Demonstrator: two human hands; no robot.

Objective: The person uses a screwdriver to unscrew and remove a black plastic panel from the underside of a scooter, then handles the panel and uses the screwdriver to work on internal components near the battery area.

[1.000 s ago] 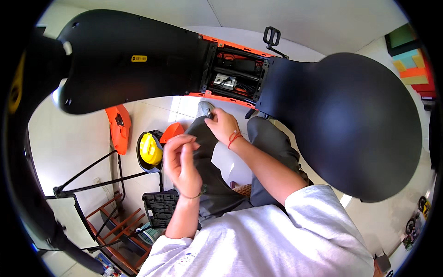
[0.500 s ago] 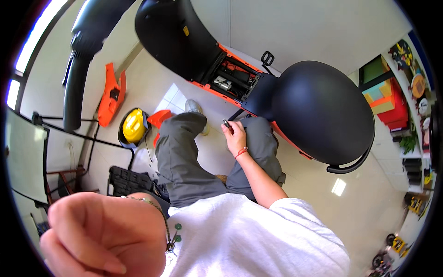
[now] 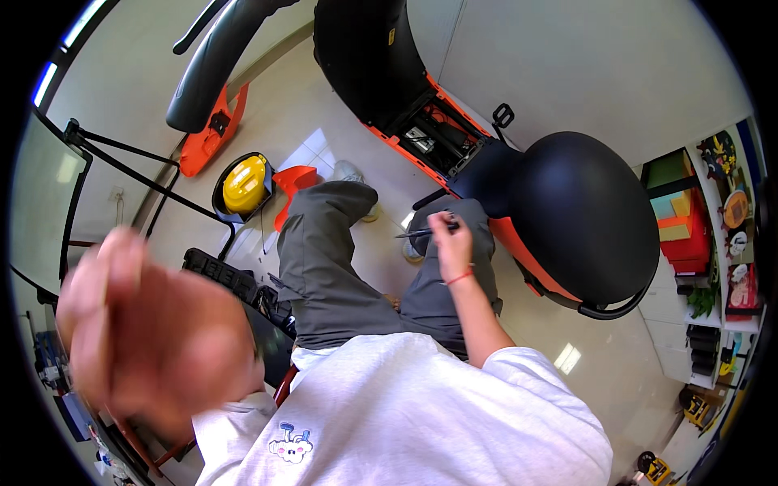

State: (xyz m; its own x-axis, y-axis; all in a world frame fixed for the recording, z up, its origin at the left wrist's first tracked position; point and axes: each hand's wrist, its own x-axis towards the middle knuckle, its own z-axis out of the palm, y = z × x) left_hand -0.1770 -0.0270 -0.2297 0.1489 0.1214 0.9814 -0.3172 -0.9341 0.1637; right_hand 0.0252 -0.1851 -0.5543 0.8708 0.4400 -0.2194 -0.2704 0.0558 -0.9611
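Note:
My right hand (image 3: 453, 247) is above my right knee, fingers closed round a screwdriver (image 3: 417, 232) whose thin dark shaft points left. Close to the camera at lower left, my left hand (image 3: 154, 332) is raised and smeared by motion, so its fingers and anything in them cannot be made out. In front of me stands an orange and black scooter (image 3: 509, 174), with a black saddle (image 3: 587, 219) at the right. Its floor compartment (image 3: 438, 134) is uncovered, showing a silver part (image 3: 419, 139) and red wires inside.
Left of my legs, a yellow helmet (image 3: 245, 185) lies in a dark holder, near orange panels (image 3: 212, 142) (image 3: 293, 186). A black tool case (image 3: 219, 271) lies beside my left thigh. A black handlebar grip (image 3: 198, 89) juts in at upper left. Shelves (image 3: 725, 243) line the right.
My left hand has risen and blurred. The right hand has turned, bringing the screwdriver's shaft into view pointing left. The view has shifted, with the scooter now further right.

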